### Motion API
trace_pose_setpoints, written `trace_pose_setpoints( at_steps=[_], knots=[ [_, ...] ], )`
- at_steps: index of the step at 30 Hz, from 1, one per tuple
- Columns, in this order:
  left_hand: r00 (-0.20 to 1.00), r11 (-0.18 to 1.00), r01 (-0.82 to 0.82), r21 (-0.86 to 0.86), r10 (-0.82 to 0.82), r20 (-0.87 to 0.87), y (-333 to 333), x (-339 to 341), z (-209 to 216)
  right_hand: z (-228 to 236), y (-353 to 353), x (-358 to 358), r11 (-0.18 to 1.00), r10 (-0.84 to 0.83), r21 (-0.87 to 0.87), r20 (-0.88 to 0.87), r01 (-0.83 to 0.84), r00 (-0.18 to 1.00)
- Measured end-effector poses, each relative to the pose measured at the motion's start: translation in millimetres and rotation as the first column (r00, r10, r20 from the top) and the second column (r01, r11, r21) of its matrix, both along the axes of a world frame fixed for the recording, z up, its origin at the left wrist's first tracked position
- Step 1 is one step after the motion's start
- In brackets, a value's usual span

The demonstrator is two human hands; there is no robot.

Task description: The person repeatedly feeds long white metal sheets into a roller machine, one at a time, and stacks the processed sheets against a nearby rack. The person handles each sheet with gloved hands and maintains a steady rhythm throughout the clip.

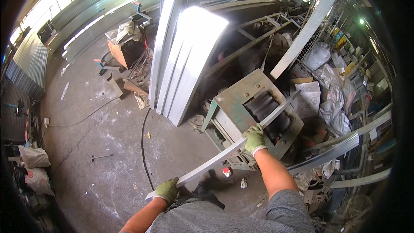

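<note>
A long, straight, light grey metal bar (211, 163) slants across in front of me from lower left to upper right. Near its lower end my left hand (167, 190), in a green glove, is closed around it. Farther along, my gloved right hand (255, 139) grips the same bar, with the fingers wrapped over it. Beyond the right hand, the bar's far end crosses over a worn grey-green machine (235, 97) with dark ribbed rollers (264, 111) in its opening. Whether the bar touches the machine cannot be made out.
Tall shiny metal panels (192, 56) stand upright beyond the machine. A black cable (144, 155) and a T-shaped tool (101, 157) lie on the floor. Curved metal strips (327, 157), plastic bags (338, 108) and a fan (355, 209) crowd the right side.
</note>
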State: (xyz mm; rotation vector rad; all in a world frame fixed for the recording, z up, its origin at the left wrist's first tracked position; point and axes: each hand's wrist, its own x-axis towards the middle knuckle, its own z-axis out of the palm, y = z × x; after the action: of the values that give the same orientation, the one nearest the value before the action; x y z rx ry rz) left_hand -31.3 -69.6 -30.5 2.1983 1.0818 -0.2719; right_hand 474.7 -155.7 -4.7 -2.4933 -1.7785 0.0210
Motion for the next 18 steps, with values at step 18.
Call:
trace_pose_setpoints(
  at_steps=[18],
  knots=[
    [0.956,0.977,-0.148,-0.156,0.101,-0.274,-14.4,-157.1,-54.9,-34.8,-10.4,-170.4,0.991,0.084,0.121,-0.185,-0.062,0.979]
  ],
)
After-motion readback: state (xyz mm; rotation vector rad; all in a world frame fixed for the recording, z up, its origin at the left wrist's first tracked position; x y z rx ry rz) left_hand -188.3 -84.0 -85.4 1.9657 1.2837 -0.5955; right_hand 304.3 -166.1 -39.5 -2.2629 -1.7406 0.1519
